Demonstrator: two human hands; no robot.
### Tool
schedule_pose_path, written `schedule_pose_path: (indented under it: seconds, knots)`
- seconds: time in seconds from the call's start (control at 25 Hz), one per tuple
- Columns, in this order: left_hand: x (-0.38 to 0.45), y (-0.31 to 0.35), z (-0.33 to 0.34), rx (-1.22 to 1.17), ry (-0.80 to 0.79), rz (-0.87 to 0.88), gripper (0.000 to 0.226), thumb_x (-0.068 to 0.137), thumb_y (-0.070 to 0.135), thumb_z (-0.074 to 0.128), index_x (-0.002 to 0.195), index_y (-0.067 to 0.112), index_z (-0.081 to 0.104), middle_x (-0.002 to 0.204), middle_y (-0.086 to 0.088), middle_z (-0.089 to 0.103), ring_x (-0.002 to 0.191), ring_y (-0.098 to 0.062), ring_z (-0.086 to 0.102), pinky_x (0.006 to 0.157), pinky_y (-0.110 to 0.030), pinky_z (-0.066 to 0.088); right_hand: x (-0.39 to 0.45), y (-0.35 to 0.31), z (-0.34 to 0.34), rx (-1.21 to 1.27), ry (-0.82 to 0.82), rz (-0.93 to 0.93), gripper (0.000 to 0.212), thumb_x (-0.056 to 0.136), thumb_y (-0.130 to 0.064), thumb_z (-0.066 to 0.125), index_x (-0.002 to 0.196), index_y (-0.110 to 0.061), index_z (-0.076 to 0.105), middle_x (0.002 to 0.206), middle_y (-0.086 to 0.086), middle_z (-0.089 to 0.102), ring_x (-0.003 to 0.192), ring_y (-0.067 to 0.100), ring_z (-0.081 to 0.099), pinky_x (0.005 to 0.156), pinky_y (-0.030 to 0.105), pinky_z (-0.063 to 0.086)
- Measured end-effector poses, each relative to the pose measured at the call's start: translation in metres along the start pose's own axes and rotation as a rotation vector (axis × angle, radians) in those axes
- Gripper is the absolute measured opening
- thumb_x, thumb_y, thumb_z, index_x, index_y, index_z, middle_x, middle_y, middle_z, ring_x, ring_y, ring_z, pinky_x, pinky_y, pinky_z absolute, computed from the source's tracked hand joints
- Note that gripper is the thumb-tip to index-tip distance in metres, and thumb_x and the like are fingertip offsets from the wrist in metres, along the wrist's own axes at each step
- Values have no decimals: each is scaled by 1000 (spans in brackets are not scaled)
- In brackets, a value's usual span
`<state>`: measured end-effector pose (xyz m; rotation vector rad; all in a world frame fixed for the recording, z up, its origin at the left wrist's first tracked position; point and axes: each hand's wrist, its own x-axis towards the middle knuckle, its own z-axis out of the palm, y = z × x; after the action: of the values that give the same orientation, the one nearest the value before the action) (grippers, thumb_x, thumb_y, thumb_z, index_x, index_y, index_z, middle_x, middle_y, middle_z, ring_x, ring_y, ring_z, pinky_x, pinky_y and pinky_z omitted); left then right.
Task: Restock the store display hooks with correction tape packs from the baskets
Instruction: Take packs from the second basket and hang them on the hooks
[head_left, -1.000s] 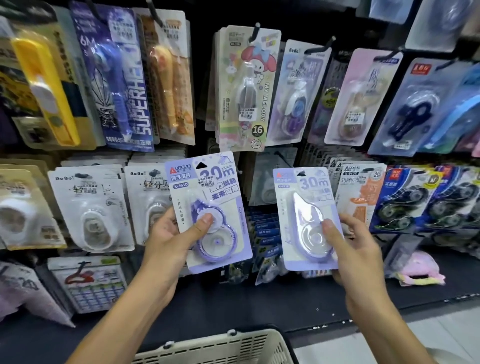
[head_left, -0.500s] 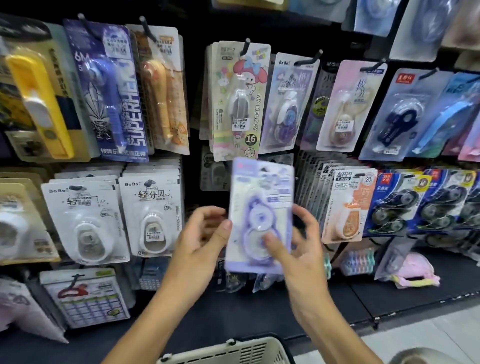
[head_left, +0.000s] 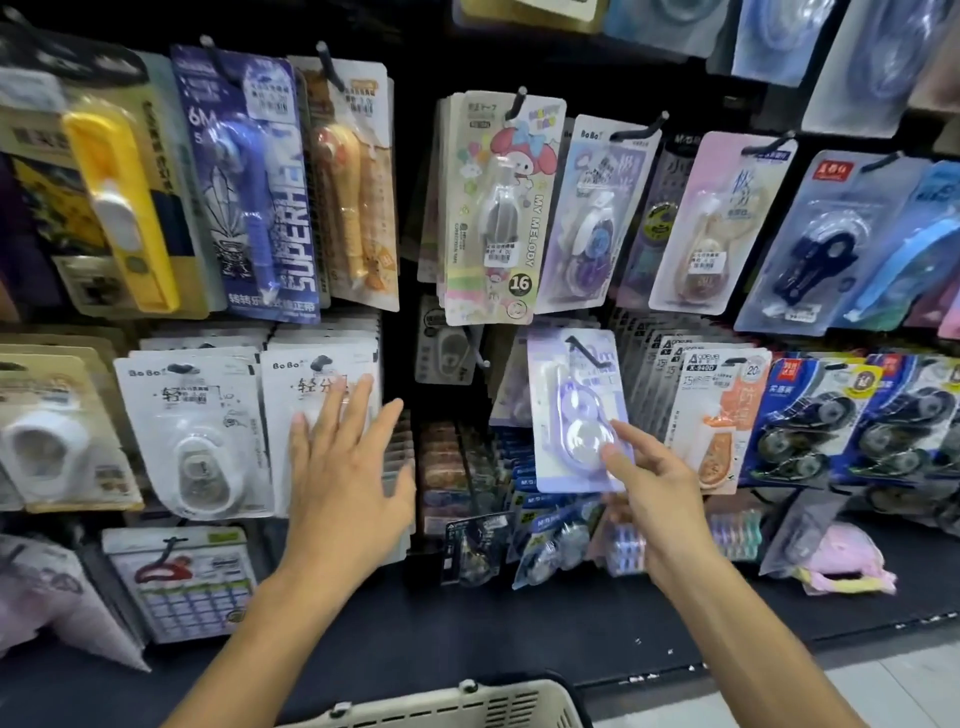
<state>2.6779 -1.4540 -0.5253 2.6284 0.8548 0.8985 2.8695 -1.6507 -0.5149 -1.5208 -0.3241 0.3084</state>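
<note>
A lavender correction tape pack hangs slid onto a black display hook in the middle row. My right hand pinches the pack's lower right corner, thumb on the clear blister. My left hand hovers empty with fingers spread, in front of the white BoBo packs. The rim of a cream basket shows at the bottom edge; its contents are hidden.
Rows of hooks carry many carded packs: a My Melody pack above, an orange-and-white pack right of the lavender one, dark twin-roll packs further right. Loose small packs lie on the black shelf.
The two lavender packs, one in each hand, were brought together and moved up onto the hook. My left hand has let go and drifted left; my right hand still holds the pack.
</note>
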Motion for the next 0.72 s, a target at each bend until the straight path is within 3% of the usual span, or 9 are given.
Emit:
schedule_pose_path:
  seconds: [0.08,0.16,0.24,0.36,0.44,0.52,0.56,0.64,0.72]
  knots:
    - [-10,3,7,-11,-16,12,63,96,28,63,154,21,43,171,-1,14,156,-13,-6,125,-42,-12,23,-1,4,56,-147,134,50,97,-6,63,144,-20,52,134,7,61,99,21,69,84,32,60]
    - [-21,7,11,-49,42,45,54,92,15,67,145,15,57,166,-8,30,156,-22,13,127,-53,5,35,9,10,126,-148,213,61,98,-11,63,153,-20,39,150,2,44,133,26,51,110,40,44]
    - [-30,8,14,-70,150,132,41,88,10,63,129,12,69,153,-14,51,147,-33,40,120,-58,29,26,36,10,45,2,139,49,96,-11,66,141,-25,53,138,-5,51,120,19,59,98,35,50]
    - [-18,3,12,-155,133,226,28,91,18,51,110,17,71,121,-2,65,114,-23,59,99,-41,50,6,73,31,-97,25,55,15,98,-6,62,100,-18,71,95,8,75,67,12,70,56,24,55]
    - [5,-23,7,-45,-128,228,22,95,18,53,111,19,68,112,2,66,105,-20,61,92,-35,51,12,86,67,-291,-92,-59,20,97,-2,59,90,-16,70,76,12,73,53,16,66,49,28,53]
    - [10,-63,9,3,-490,76,26,96,17,57,118,21,68,119,1,69,110,-22,63,93,-32,50,15,105,106,-611,-326,-165,17,92,-2,61,94,-14,73,86,11,76,76,25,72,70,37,58]
    - [-8,-87,17,31,-646,-28,28,96,15,58,121,20,69,123,-2,70,114,-24,63,96,-33,50,7,127,118,-850,-535,-140,17,91,-7,63,103,-13,73,99,11,76,92,28,71,81,34,56]
    - [-78,-128,36,151,-879,-176,32,96,17,57,127,20,67,132,-4,67,123,-25,60,103,-32,47,-31,198,111,-1227,-987,30,30,91,-19,68,120,-17,68,120,8,70,109,25,66,84,23,47]
    - [-161,-153,59,215,-1159,-307,39,95,21,60,135,23,60,143,-4,59,130,-24,54,105,-30,43,-96,270,84,-1394,-1183,280,40,88,-25,71,127,-20,64,131,5,66,115,24,63,87,24,45]
